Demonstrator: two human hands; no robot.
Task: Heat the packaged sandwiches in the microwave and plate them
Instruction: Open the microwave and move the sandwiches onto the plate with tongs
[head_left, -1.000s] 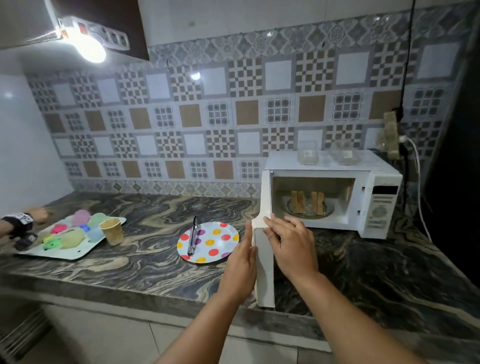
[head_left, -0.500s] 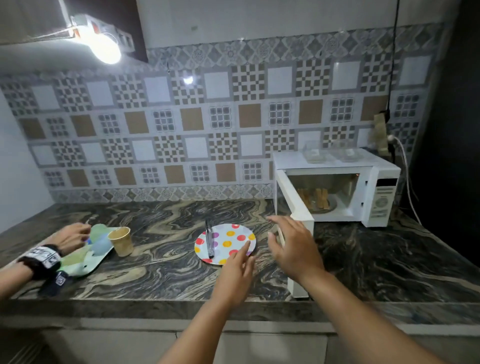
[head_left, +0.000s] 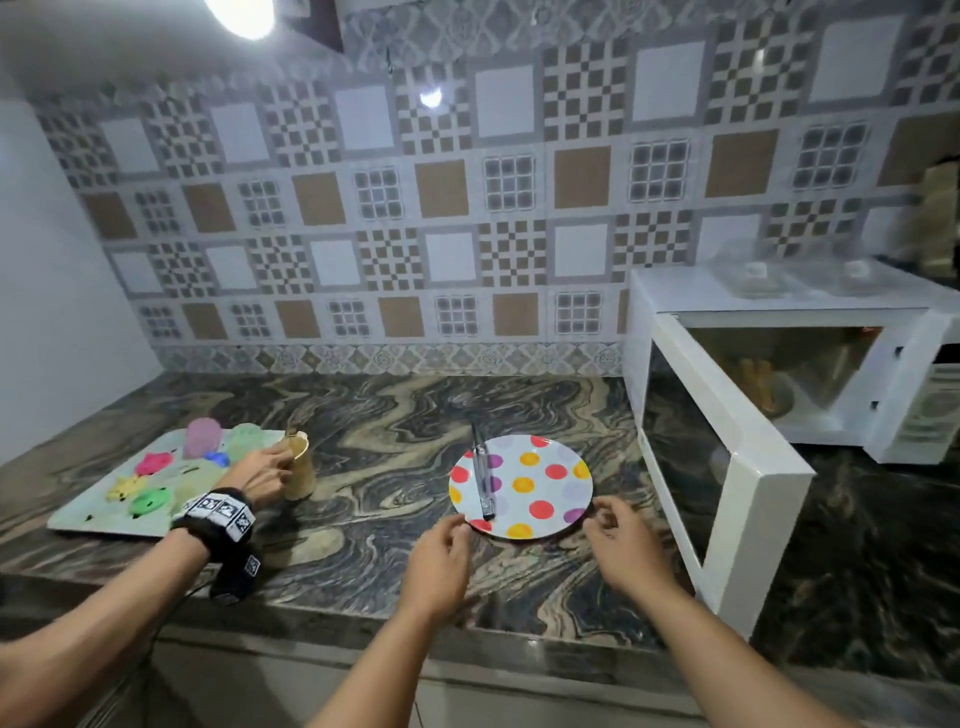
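Polka-dot plate: white with coloured dots, lay flat on the marble counter, just left of the open microwave door.
Left hand: at the plate's near-left rim, fingers curled, fingertips touching or pinching the edge; could not tell which.
Right hand: at the plate's near-right rim, fingers curled loosely toward the edge; contact unclear, nothing plainly held.
Tongs: dark, slim, lay across the left part of the plate, tips pointing away from the person.
Microwave: white, at the right end of the counter against the tiled wall, door swung wide toward the person.
Sandwiches: brownish slices stood upright inside the microwave cavity, blurred.
Clear containers: on top of the microwave, contents unreadable.
Second person's hand: came in from the left, black wristband with white tags, fingers round a paper cup on the counter.
Tray: pale, far left on the counter, held small coloured shapes and two pastel cups.
Lamp: bright, top left.
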